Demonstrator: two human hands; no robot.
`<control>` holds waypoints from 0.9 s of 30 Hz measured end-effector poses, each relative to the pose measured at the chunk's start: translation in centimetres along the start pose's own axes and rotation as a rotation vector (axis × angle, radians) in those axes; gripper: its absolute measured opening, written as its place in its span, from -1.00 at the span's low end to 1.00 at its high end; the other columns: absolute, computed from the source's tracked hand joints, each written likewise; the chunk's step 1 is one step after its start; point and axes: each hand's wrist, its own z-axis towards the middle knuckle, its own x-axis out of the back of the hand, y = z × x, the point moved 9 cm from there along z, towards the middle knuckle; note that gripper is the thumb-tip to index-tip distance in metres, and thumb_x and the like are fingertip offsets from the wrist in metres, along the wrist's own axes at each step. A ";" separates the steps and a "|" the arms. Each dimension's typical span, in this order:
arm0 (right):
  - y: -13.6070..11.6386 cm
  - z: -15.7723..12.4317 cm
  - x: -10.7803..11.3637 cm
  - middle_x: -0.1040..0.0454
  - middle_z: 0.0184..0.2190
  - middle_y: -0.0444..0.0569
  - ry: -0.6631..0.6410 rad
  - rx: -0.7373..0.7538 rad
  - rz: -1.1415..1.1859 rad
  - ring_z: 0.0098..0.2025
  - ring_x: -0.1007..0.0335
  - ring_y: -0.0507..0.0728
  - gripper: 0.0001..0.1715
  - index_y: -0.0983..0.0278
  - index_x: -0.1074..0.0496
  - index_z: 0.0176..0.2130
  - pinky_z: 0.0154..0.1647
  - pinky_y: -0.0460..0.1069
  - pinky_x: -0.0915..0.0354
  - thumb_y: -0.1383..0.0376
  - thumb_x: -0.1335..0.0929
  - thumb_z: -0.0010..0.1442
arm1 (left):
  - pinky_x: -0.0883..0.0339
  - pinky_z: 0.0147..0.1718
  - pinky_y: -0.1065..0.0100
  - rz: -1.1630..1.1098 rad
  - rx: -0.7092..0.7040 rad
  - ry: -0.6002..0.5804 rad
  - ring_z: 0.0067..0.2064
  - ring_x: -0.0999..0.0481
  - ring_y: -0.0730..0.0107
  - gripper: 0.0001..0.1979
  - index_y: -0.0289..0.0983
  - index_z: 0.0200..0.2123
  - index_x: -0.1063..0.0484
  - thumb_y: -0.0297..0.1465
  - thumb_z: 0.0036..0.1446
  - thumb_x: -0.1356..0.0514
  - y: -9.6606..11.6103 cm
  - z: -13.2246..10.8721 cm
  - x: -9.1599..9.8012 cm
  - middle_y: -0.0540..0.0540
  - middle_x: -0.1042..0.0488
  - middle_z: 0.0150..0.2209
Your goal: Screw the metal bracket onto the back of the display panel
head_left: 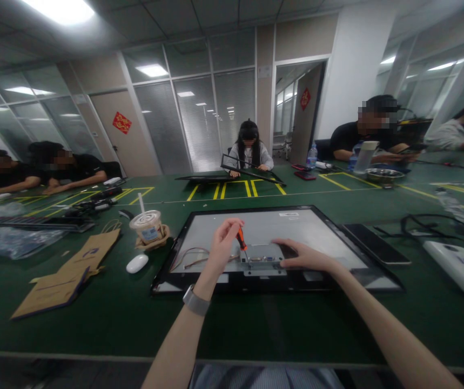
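Observation:
My left hand [226,237] is closed round the handle of an orange-and-black screwdriver [241,239]. Its shaft points down to the left end of a metal bracket [262,259] with video ports along its near side. At the bracket's right end rests my right hand [302,255], thumb and fingers apart along its edge; whether it grips the metal I cannot tell. Both sit over the back of a flat monitor panel [199,227] with a black frame, lying on the green table [296,329]. Thin cables [193,261] run left from the bracket.
Left of the panel are a lidded drink cup [147,226], a white mouse [137,263] and a paper bag [65,275]. To the right lie a dark phone-like slab [375,243], black cables [430,224] and a white device [458,265]. Across the table a person [251,148] handles a black frame.

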 end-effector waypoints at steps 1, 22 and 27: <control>0.0 0.0 0.0 -0.16 0.28 0.01 0.000 0.000 0.000 0.28 -0.06 0.29 -0.07 0.14 -0.15 0.26 0.29 0.19 -0.02 -0.11 -0.39 0.02 | -0.29 -0.21 0.37 0.046 -0.016 0.009 -0.23 -0.40 0.37 -0.79 -0.25 -0.39 -0.47 -0.22 0.11 -0.23 0.1 0.0 0.1 -0.09 -0.44 -0.28; -0.4 0.0 0.1 -0.19 0.26 0.05 0.001 0.007 -0.018 0.26 -0.08 0.31 -0.05 0.20 -0.16 0.26 0.29 0.18 -0.01 -0.13 -0.38 0.01 | -0.30 -0.25 0.39 -0.092 0.047 0.039 -0.30 -0.42 0.41 -0.75 -0.28 -0.27 -0.44 -0.20 0.15 -0.18 -0.9 0.2 0.5 -0.07 -0.45 -0.37; -0.4 -0.1 0.0 -0.16 0.27 0.07 -0.005 -0.027 -0.010 0.26 -0.09 0.28 -0.05 0.21 -0.14 0.27 0.27 0.17 -0.03 -0.11 -0.38 0.02 | -0.29 -0.23 0.40 -0.005 0.036 0.037 -0.29 -0.41 0.43 -0.78 -0.28 -0.28 -0.47 -0.24 0.13 -0.21 -0.6 0.0 0.4 -0.09 -0.45 -0.27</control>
